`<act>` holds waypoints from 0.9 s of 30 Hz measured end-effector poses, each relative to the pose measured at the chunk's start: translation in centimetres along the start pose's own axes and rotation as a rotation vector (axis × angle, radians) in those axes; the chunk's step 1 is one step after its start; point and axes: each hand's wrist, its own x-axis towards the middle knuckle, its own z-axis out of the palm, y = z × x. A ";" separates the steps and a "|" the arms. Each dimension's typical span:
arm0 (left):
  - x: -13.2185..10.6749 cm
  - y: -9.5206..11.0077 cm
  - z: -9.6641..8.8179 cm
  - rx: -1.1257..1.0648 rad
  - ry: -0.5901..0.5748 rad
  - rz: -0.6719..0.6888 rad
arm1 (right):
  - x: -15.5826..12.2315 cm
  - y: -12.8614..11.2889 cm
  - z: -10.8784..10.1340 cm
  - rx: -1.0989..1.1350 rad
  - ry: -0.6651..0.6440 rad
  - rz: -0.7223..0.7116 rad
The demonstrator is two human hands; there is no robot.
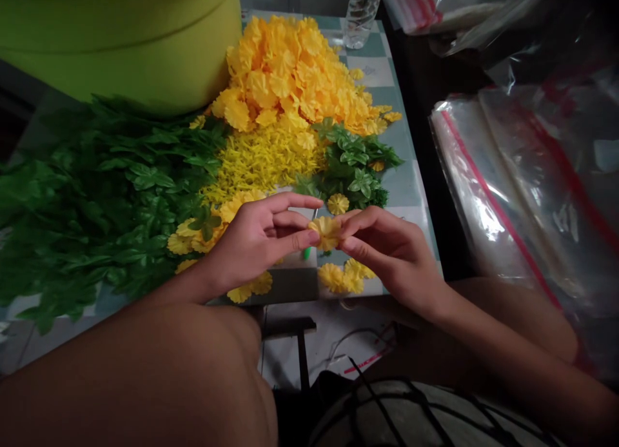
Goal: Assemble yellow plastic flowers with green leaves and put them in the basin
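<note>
A yellow artificial flower (325, 233) is held between my two hands, just above the table's near edge. My left hand (273, 234) pinches its left side with the thumb, while the index finger stretches out above it. On the other side, the thumb and fingertips of my right hand (387, 244) are closed on its right edge. Close to my left fingertips show a thin metal shaft (316, 212) and a bit of green (307, 253); whether they belong to one tool, or are held, I cannot tell. Loose yellow flowers (345, 277) lie just below my hands.
A big heap of yellow-orange flowers (290, 73) covers the far part of the checked table (411, 182). Nearer are small yellow pieces (264, 160) and green leaves (120, 176). A yellow-green tub (120, 47), a water bottle (362, 15) and clear plastic bags (512, 176) stand or lie around.
</note>
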 end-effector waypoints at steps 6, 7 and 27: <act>0.0 0.2 0.3 0.066 -0.005 -0.032 | -0.4 0.1 0.3 -0.244 0.034 -0.146; 0.0 0.3 0.3 0.068 -0.005 -0.035 | -0.5 0.2 0.3 -0.262 0.038 -0.153; 0.0 0.0 0.5 0.240 -0.118 0.122 | -0.7 1.2 0.3 -0.833 -0.006 -0.499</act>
